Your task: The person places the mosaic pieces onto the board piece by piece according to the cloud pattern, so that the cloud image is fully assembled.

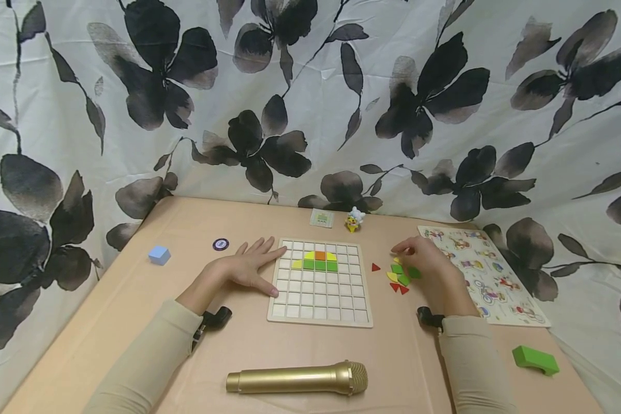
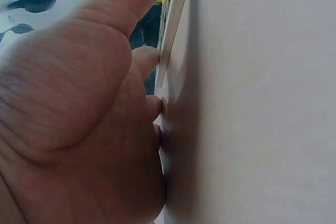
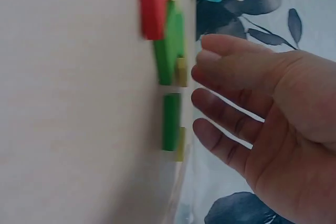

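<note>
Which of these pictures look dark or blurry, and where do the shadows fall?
Head view: bright, the grid board's lines distinct; left wrist view: dim, a soft dark shadow on the tabletop beside the left hand; right wrist view: also dim, the red piece soft-edged, faint shadow beside the lower green piece.

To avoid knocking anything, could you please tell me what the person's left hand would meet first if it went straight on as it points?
The left hand would most likely meet the board first: its thumb and index finger reach the board's left edge, though contact is hard to judge.
</note>
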Motion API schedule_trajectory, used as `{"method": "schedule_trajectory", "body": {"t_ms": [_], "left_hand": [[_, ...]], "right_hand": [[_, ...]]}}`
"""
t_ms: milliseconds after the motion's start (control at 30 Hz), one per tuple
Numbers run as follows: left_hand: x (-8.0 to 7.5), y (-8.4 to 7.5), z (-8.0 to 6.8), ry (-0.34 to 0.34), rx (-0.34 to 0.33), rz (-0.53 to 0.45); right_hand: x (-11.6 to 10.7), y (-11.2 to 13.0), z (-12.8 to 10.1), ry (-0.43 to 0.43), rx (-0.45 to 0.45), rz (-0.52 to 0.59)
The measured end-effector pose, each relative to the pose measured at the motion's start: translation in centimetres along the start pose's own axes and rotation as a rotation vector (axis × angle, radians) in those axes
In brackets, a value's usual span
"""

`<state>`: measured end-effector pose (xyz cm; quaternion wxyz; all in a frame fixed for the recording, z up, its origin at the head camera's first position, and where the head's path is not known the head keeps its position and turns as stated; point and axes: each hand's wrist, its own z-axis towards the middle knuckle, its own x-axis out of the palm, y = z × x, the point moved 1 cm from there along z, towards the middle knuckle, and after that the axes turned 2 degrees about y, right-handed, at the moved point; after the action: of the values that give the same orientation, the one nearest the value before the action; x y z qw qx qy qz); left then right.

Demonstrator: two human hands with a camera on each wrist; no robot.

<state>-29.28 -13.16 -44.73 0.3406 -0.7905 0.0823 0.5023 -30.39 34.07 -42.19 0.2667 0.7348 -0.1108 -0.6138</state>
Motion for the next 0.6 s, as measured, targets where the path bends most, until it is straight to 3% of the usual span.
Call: {"method": "schedule_trajectory", "body": {"t_ms": [600], "left_hand": [[0.04,0.10,0.09,0.006,-0.007,-0.004]], "right_hand": [[0.25,-0.68,0.15,0.061,-0.002,0.013]]}}
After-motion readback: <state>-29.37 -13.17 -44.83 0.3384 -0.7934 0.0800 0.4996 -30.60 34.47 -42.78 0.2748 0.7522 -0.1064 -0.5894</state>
